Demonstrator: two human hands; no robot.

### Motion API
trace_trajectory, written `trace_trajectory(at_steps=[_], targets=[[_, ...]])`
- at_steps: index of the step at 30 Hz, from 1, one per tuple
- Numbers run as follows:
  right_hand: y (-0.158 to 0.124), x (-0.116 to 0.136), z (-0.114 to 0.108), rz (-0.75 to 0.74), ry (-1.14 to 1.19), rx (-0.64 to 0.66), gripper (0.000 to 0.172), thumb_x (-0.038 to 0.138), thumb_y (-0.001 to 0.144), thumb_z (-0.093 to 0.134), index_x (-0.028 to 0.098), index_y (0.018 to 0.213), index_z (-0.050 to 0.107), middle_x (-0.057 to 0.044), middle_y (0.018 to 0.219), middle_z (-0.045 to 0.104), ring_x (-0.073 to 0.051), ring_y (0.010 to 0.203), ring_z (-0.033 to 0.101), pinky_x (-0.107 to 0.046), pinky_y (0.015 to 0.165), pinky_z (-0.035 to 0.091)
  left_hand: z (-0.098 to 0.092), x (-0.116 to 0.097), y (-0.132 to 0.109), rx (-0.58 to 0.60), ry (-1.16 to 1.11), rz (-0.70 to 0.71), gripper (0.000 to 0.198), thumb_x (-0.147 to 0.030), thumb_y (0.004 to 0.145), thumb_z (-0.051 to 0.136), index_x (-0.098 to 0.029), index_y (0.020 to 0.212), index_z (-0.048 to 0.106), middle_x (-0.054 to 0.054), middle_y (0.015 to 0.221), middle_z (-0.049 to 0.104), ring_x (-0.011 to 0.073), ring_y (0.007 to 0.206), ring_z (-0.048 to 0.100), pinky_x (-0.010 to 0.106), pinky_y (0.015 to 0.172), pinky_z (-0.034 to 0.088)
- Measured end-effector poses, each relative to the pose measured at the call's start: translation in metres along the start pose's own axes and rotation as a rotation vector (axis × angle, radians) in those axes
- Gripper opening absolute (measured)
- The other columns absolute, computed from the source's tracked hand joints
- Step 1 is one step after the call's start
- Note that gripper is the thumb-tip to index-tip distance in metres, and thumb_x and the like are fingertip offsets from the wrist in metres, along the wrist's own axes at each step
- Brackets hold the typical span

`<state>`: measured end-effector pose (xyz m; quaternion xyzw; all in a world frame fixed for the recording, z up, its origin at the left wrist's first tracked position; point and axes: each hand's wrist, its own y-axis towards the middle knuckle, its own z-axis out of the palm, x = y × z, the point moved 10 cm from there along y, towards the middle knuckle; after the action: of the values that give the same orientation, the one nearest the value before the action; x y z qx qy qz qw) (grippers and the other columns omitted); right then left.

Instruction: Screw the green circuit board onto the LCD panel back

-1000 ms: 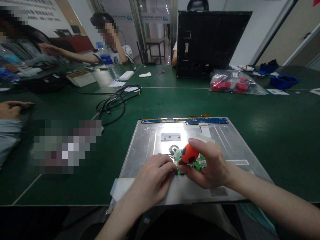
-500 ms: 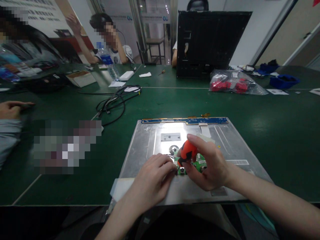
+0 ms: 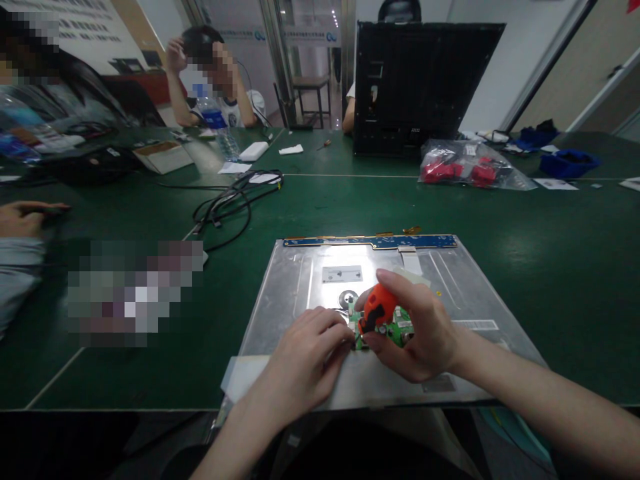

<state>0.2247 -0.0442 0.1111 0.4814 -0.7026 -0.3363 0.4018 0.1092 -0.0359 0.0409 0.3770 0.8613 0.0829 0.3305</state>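
Note:
My right hand grips the orange and black handle of a screwdriver between thumb and fingers. It is over a small green circuit board, and the tool's tip is hidden. At the board's left edge rests my left hand, its fingers curled together with the fingertips by the board. Whatever they may pinch is hidden. Under both hands lies a flat silvery metal panel, with a long blue circuit strip along its far edge. A white ribbon cable hangs from that strip.
Black cables lie coiled left of the panel. A black monitor-like panel stands upright at the back, near a clear bag of red items. A co-worker's hand is at the left; another person sits across the green table.
The screwdriver handle has turned and tilted slightly between my right fingers. My left hand has stayed in place. Across the table, the seated person's raised hand has come down to their head.

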Motion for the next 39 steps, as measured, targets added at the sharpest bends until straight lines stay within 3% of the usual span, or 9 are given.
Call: trace_trajectory(at_steps=[7, 14, 21, 28, 34, 39], targets=[[0.0002, -0.0005, -0.0010, 0.012, -0.017, -0.013, 0.073, 0.013, 0.096, 0.056, 0.012, 0.163, 0.028, -0.011, 0.104, 0.078, -0.016, 0.062, 0.068, -0.027, 0.049, 0.058, 0.0015, 0.0014, -0.0008, 0.012, 0.003, -0.007, 0.018, -0.007, 0.096, 0.051, -0.020, 0.099, 0.064, 0.007, 0.100, 0.070, 0.0233, 0.089, 0.064, 0.035, 0.076, 0.053], [0.0020, 0.0012, -0.0009, -0.016, -0.048, -0.031, 0.070, 0.025, 0.103, 0.060, 0.018, 0.164, 0.028, -0.008, 0.106, 0.078, -0.019, 0.080, 0.077, -0.027, 0.063, 0.065, -0.0040, -0.0037, 0.0001, -0.033, 0.017, 0.026, 0.017, -0.008, 0.095, 0.051, -0.021, 0.094, 0.061, 0.006, 0.097, 0.069, 0.0225, 0.086, 0.064, 0.033, 0.071, 0.051], [-0.0007, 0.0003, 0.0003, -0.004, 0.006, 0.010, 0.075, 0.015, 0.096, 0.055, 0.010, 0.165, 0.025, -0.010, 0.100, 0.077, -0.018, 0.062, 0.069, -0.028, 0.049, 0.058, -0.0005, -0.0016, -0.0006, -0.005, 0.009, 0.010, 0.018, -0.008, 0.096, 0.050, -0.020, 0.098, 0.063, 0.006, 0.099, 0.070, 0.0229, 0.089, 0.065, 0.035, 0.076, 0.053], [-0.0011, -0.0020, 0.0001, 0.022, 0.015, -0.019, 0.077, 0.011, 0.094, 0.057, 0.015, 0.164, 0.027, -0.005, 0.096, 0.075, -0.014, 0.056, 0.061, -0.024, 0.045, 0.053, 0.0008, -0.0007, -0.0001, -0.003, 0.010, 0.003, 0.018, -0.008, 0.096, 0.051, -0.019, 0.096, 0.065, 0.007, 0.098, 0.070, 0.0227, 0.087, 0.064, 0.034, 0.073, 0.052], [0.0009, 0.0010, -0.0012, -0.005, -0.005, -0.041, 0.077, 0.012, 0.095, 0.061, 0.017, 0.165, 0.027, -0.009, 0.111, 0.076, -0.020, 0.079, 0.075, -0.029, 0.058, 0.063, -0.0022, -0.0018, 0.0001, -0.009, 0.018, 0.012, 0.018, -0.008, 0.096, 0.050, -0.019, 0.098, 0.064, 0.007, 0.099, 0.070, 0.0229, 0.087, 0.065, 0.035, 0.074, 0.053], [0.0009, 0.0025, -0.0008, -0.030, 0.008, -0.046, 0.076, 0.015, 0.100, 0.062, 0.020, 0.166, 0.026, -0.007, 0.110, 0.078, -0.020, 0.089, 0.078, -0.030, 0.066, 0.066, -0.0052, -0.0036, -0.0002, -0.035, 0.013, 0.025, 0.019, -0.007, 0.093, 0.051, -0.021, 0.097, 0.063, 0.006, 0.097, 0.070, 0.0225, 0.086, 0.065, 0.033, 0.072, 0.052]])
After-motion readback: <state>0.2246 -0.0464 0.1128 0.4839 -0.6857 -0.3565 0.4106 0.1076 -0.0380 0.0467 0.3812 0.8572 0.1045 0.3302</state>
